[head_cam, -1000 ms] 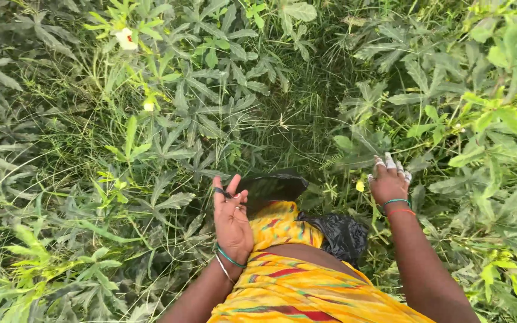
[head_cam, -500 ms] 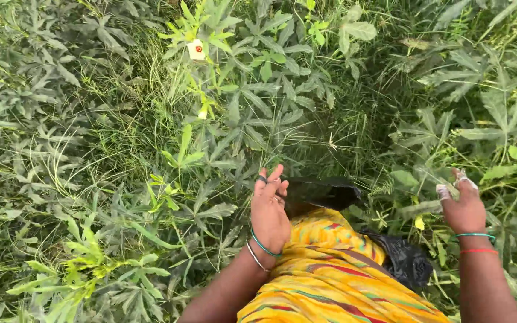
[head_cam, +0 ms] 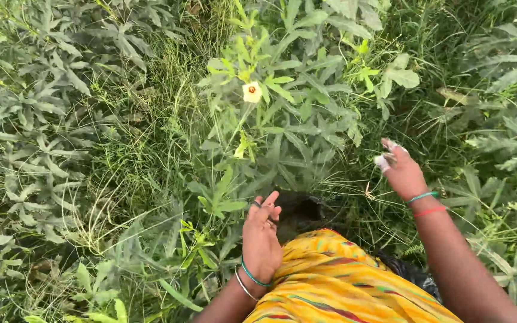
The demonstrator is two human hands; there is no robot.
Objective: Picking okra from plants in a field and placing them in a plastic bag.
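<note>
My left hand (head_cam: 262,239), with bangles at the wrist and a ring on one finger, rests beside the mouth of a black bag (head_cam: 301,210). Its fingers are stretched out and touch the bag's edge. The bag sits in a yellow patterned cloth (head_cam: 330,281) at my waist. My right hand (head_cam: 400,172) is raised among the leaves to the right, wearing green and red bangles. White wrapping covers its fingertips, which are bunched together. Whether they pinch anything I cannot tell. A pale yellow flower with a dark centre (head_cam: 251,91) stands on a plant ahead, between the two hands.
Dense green plants with deeply lobed leaves (head_cam: 306,137) and long grass (head_cam: 151,119) surround me on every side. More black bag material (head_cam: 411,272) shows under my right forearm. No bare ground is visible.
The view has swung so the flower now sits nearer the centre. My right hand has lifted up and inward toward the plant. My left hand stays at the bag's mouth.
</note>
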